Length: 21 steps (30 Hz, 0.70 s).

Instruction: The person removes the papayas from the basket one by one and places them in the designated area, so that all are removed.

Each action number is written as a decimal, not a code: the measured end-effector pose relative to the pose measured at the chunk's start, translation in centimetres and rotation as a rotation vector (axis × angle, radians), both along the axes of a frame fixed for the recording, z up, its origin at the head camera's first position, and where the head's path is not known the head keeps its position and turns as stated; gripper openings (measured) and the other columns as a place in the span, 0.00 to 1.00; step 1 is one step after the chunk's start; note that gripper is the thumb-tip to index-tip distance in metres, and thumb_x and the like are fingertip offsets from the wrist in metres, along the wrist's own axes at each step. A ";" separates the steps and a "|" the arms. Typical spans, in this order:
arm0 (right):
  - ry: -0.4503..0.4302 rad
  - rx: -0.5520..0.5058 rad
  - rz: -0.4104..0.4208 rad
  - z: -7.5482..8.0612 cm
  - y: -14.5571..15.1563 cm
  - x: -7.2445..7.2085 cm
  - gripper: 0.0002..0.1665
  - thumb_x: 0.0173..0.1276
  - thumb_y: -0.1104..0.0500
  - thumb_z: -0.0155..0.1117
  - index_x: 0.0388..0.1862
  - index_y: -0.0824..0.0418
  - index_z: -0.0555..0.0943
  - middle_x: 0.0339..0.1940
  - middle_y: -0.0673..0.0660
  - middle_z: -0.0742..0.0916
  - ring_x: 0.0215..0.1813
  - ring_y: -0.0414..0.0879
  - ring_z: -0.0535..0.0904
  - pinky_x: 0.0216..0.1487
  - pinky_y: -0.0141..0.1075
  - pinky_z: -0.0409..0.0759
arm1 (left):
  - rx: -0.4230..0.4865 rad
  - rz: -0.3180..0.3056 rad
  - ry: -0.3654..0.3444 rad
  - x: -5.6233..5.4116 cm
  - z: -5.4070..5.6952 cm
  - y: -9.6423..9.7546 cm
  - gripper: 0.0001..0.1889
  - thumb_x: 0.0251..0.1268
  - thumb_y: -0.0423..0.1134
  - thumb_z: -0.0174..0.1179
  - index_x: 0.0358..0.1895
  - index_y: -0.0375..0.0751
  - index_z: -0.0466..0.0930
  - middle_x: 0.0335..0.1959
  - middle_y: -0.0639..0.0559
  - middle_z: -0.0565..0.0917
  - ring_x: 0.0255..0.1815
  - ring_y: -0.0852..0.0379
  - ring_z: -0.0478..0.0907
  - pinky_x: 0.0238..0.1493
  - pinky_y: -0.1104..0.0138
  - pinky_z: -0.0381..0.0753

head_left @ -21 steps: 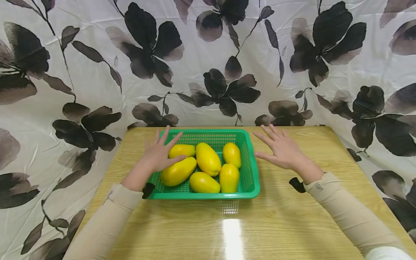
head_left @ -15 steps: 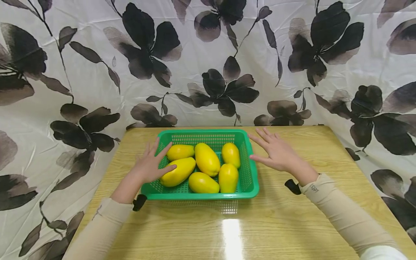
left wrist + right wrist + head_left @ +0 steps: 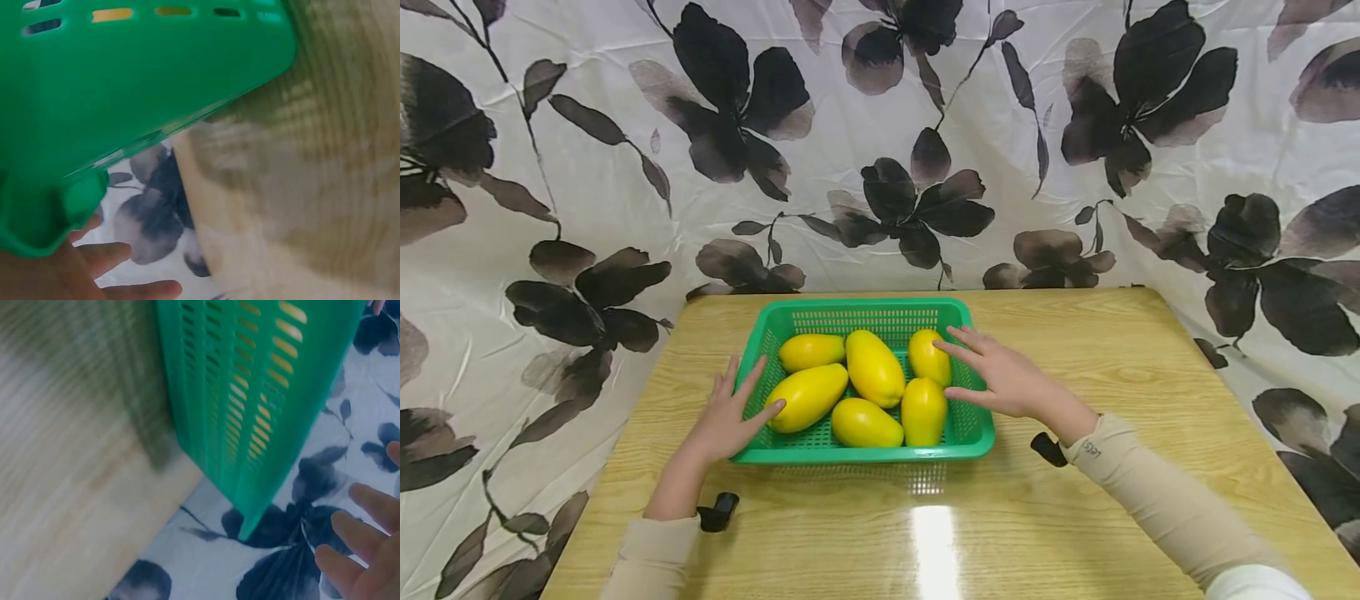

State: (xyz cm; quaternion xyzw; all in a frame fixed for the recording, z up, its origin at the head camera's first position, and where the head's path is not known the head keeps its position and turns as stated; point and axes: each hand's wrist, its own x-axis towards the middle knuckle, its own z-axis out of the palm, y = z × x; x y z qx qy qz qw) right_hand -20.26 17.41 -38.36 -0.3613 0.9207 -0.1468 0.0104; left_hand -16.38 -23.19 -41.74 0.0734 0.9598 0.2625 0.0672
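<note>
A green plastic basket (image 3: pixel 857 455) with slotted walls stands on the table and holds several yellow oblong fruits (image 3: pixel 875 367) that look like mangoes. My left hand (image 3: pixel 718 421) is at the basket's left rim, fingers spread and thumb reaching inward before a large fruit (image 3: pixel 812 396). Across the basket, my right hand (image 3: pixel 1007 377) extends over the right rim, its spread fingertips in front of the right-hand fruit (image 3: pixel 927 357). Both wrist views show the basket's outer wall (image 3: pixel 156 81) close up, with straight fingers near its rim. Whether either hand touches the basket, I cannot tell.
The wooden table (image 3: pixel 820 542) has its far edge just behind the basket. A white curtain (image 3: pixel 880 125) with dark flowers hangs behind and at both sides. A black wrist mount (image 3: pixel 718 511) sits under the left wrist, and another (image 3: pixel 1048 450) under the right.
My left hand has moved left and nearer to me, from over the fruits to the left rim. My right hand has come left, from outside the basket to over its right rim.
</note>
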 end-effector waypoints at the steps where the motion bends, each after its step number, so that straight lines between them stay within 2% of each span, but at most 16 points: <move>1: -0.001 -0.002 0.006 -0.2 -0.2 0.1 0.40 0.65 0.35 0.49 0.72 0.49 0.56 0.72 0.59 0.56 0.71 0.58 0.49 0.64 0.55 0.56 | 0.016 0.008 0.002 0.0 -0.2 0.0 0.42 0.63 0.63 0.47 0.74 0.51 0.39 0.71 0.35 0.29 0.67 0.27 0.29 0.52 0.28 0.43; 9: 0.007 0.005 0.048 -1.3 -1.4 0.6 0.41 0.64 0.32 0.47 0.71 0.50 0.59 0.71 0.61 0.60 0.70 0.57 0.54 0.61 0.54 0.62 | 0.130 0.073 0.036 -0.1 -1.3 -0.1 0.40 0.65 0.61 0.46 0.74 0.52 0.38 0.71 0.32 0.34 0.67 0.27 0.38 0.55 0.32 0.49; 15: 0.046 0.075 0.068 -2.4 -2.5 0.6 0.42 0.63 0.30 0.47 0.71 0.50 0.60 0.70 0.60 0.63 0.67 0.57 0.60 0.60 0.51 0.65 | 0.219 0.122 0.036 0.0 -2.1 -0.2 0.40 0.65 0.59 0.47 0.73 0.53 0.36 0.71 0.33 0.43 0.68 0.30 0.42 0.58 0.34 0.48; 21: 0.018 0.130 0.061 -2.9 -3.3 0.7 0.47 0.60 0.26 0.44 0.71 0.48 0.58 0.70 0.59 0.62 0.68 0.56 0.59 0.64 0.50 0.61 | 0.270 0.145 0.001 0.1 -2.1 -0.1 0.38 0.67 0.58 0.47 0.73 0.57 0.36 0.72 0.37 0.46 0.68 0.32 0.45 0.60 0.37 0.49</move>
